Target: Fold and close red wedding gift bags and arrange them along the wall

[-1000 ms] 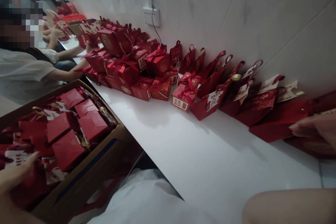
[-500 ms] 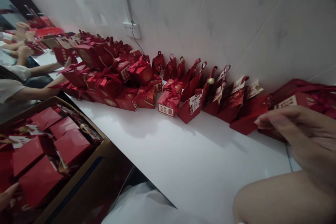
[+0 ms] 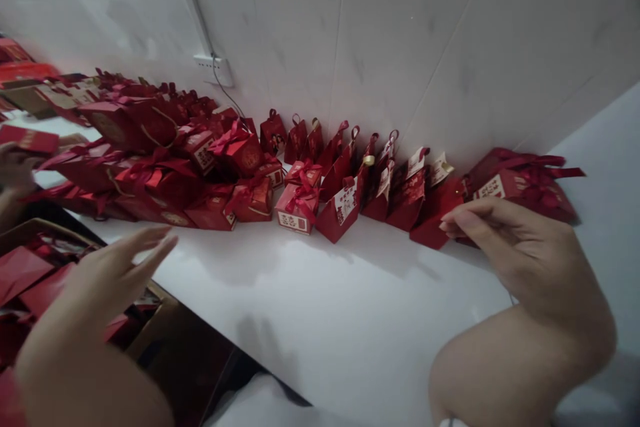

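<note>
My left hand (image 3: 113, 280) is raised over the table's near edge, beside the carton (image 3: 160, 310). Its fingers stretch forward, thumb apart, with nothing between them. My right hand (image 3: 525, 247) is at the right, thumb and fingertips pinched together. Anything between those tips is hidden or too small to make out. Behind the fingertips stands a red gift box (image 3: 433, 217), the closest thing to them. A larger red box with a ribbon bow (image 3: 540, 190) sits just beyond the hand. Along the wall runs a row of small red gift boxes (image 3: 337, 213) with ribbon loops.
Red gift boxes with bows are heaped (image 3: 160, 180) on the left of the white table (image 3: 325, 307). A tiled wall with a power strip (image 3: 214, 71) closes off the back. At the far left, another person's hand (image 3: 15, 167) is near a red box.
My left hand has come up from among the boxes in the carton and is now over the table edge. My right hand stays pinched. The view has turned to the right.
</note>
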Motion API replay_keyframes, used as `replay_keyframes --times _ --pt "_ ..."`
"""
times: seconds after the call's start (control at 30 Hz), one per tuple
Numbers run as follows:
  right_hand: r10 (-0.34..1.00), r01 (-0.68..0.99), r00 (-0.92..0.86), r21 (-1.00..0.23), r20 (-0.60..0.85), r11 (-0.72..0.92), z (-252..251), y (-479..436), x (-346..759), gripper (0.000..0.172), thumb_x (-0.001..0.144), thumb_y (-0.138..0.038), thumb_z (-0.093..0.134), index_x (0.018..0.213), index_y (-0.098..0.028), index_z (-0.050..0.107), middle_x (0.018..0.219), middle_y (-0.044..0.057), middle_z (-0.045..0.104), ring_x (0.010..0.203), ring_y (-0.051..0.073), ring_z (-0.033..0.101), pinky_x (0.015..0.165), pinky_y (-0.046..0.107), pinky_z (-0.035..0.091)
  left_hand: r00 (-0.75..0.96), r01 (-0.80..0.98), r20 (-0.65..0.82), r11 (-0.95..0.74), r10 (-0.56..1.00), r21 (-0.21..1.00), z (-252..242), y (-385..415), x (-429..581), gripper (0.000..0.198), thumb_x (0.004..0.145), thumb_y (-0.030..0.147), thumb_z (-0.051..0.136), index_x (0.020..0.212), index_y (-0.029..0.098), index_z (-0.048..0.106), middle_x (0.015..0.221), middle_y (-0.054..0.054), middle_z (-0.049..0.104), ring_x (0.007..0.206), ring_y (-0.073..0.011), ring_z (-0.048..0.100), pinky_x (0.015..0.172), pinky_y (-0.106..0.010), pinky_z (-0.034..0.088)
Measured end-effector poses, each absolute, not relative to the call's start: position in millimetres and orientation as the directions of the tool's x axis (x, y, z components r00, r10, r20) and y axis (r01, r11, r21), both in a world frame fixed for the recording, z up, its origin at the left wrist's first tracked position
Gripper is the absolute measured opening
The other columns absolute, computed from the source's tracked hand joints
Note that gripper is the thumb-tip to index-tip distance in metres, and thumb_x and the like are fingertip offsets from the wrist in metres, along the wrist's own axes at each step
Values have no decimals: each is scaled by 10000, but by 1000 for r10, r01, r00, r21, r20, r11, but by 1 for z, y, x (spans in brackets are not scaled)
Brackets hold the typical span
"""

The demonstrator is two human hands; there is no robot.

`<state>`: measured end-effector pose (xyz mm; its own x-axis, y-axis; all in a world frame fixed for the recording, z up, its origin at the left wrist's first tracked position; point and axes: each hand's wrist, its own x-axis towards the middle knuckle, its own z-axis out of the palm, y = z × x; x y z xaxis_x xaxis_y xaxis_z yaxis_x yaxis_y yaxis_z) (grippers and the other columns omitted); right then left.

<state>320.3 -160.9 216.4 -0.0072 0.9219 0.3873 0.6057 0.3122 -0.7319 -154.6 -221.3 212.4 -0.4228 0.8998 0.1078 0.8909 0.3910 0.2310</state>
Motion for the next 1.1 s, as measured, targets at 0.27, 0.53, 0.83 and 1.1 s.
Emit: replay_keyframes --times 0.27,0.53,0.83,1.1 --pt "933 608 11 -743 359 279 219 -154 322 259 915 -481 601 874 -235 670 858 -8 695 825 170 643 730 284 470 237 923 148 -271 960 275 214 -78 -68 508 915 575 452 1206 217 663 1219 -61 682 1126 -234 621 999 -308 446" --pt "961 694 -34 -686 274 220 218 -139 308 246 939 -473 558 841 -260 634 748 -53 645 709 138 560 650 266 409 206 931 113 -230 972 283 140 7 -18 772 898 644 452 1513 190 340 1620 -171 221 1488 -332 231 1181 -541 234" --pt "976 657 -90 -725 199 208 210 -117 290 220 964 -444 525 885 -259 614 812 -51 666 722 126 604 678 248 445 265 943 122 -284 957 176 107 21 -10 683 874 490 535 1502 271 379 1620 -93 263 1493 -357 202 1148 -710 105" --pt "966 682 -125 -688 226 249 210 -115 286 220 968 -407 512 862 -246 618 814 -39 670 709 127 589 673 246 438 335 927 139 -352 932 127 123 51 -13 598 883 518 544 1444 330 462 1564 -28 389 1448 -279 328 1190 -501 244"
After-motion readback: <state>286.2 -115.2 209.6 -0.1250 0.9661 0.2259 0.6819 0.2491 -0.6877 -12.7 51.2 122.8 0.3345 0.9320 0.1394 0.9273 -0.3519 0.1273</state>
